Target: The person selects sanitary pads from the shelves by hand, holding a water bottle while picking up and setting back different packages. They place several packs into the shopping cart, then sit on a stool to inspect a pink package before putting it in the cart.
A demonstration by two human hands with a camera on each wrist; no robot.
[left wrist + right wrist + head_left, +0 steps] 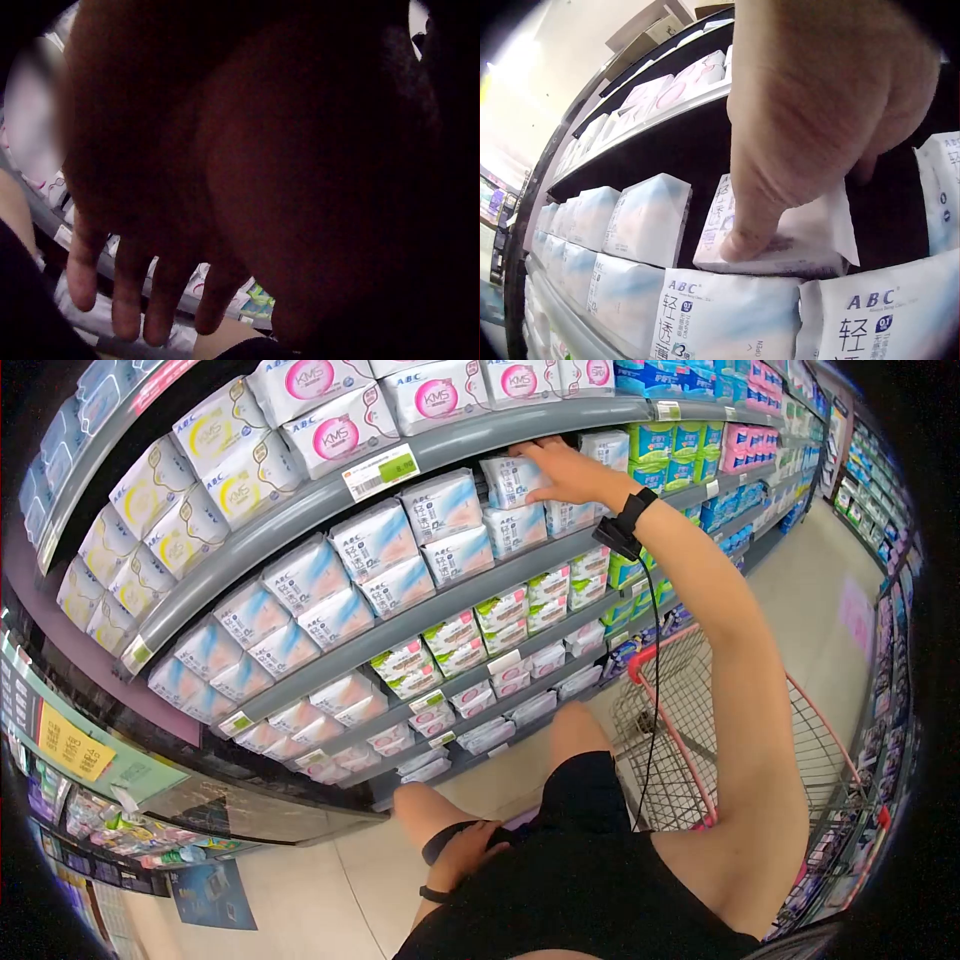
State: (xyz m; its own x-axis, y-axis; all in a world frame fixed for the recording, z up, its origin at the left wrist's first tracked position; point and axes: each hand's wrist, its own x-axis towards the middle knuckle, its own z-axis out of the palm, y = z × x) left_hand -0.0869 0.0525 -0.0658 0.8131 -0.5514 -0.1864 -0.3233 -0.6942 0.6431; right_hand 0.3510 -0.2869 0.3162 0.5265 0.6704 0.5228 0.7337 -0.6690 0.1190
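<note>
On the shelf at the top middle of the head view, my right hand (575, 472) grips a white ABC sanitary pad pack (506, 482) in the upper row. Seen from the right wrist, the thumb presses on the face of this pack (795, 232), which leans back, and the other fingers go over it, mostly hidden. Matching packs (724, 311) stand in front below it, and another pack (646, 217) is to its left. My left hand (468, 850) rests on my thigh by the black shorts, its fingers loose and extended in the left wrist view.
A grey shelf edge (440, 435) runs just above the right hand, with pink-and-white packs (437, 398) on it. Green packs (680, 438) stand to the right. A shopping cart (690, 760) with a red handle stands beside my right leg. A cable (655, 660) hangs from the right wrist.
</note>
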